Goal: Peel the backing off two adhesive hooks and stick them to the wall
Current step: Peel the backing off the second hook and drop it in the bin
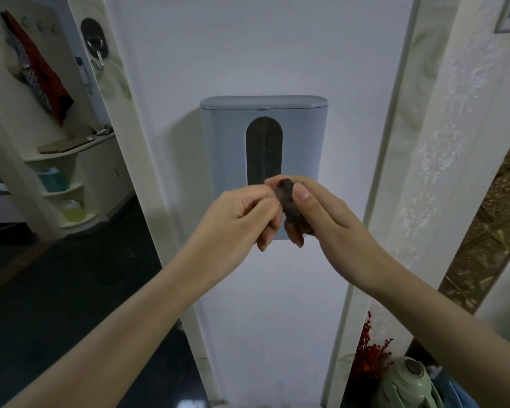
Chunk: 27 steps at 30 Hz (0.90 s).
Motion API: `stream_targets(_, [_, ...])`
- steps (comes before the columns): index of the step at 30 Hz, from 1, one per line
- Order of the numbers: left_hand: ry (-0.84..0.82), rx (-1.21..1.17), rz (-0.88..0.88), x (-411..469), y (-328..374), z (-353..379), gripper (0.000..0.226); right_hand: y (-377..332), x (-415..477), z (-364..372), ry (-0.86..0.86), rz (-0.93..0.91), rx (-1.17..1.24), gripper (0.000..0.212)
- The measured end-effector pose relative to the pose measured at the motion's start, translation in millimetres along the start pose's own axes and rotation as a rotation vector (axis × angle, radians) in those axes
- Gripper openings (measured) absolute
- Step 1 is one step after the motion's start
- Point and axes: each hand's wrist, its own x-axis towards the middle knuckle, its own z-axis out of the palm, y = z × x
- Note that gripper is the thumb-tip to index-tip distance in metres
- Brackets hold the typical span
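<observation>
both hands meet in front of the lower part of the grey box [301,136] on the white wall [189,69]. the right hand [321,213] grips a small dark hook [287,198] between thumb and curled fingers, and the left hand [242,213] pinches at its left edge with curled fingers. i judge this is the peeling step; the backing itself is too small to see. the next move needs a firm right hold while the left pulls the film off, then a bare place on the wall beside the box.
</observation>
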Motion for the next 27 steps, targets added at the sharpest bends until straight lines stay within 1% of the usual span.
stream_targets(10, [0.059, 0.025, -0.052, -10.9, -18.3, -3.6, 0.028, 12.6, 4.3, 0.5, 0.062, 0.096, 0.069, 0.034])
stream_targets(20, [0.085, -0.003, -0.179, -24.2, -39.0, -10.6, 0.031, 36.1, 6.7, 4.7, 0.096, 0.177, 0.13, 0.033])
stream_targets(24, [0.091, 0.025, -0.216, -32.5, -54.3, -11.3, 0.03, 50.6, 3.9, 11.2, 0.034, 0.224, 0.188, 0.034])
stream_targets(27, [0.095, 0.033, -0.259, -43.4, -71.9, -9.5, 0.029, 64.5, -1.1, 22.9, -0.029, 0.259, 0.189, 0.033])
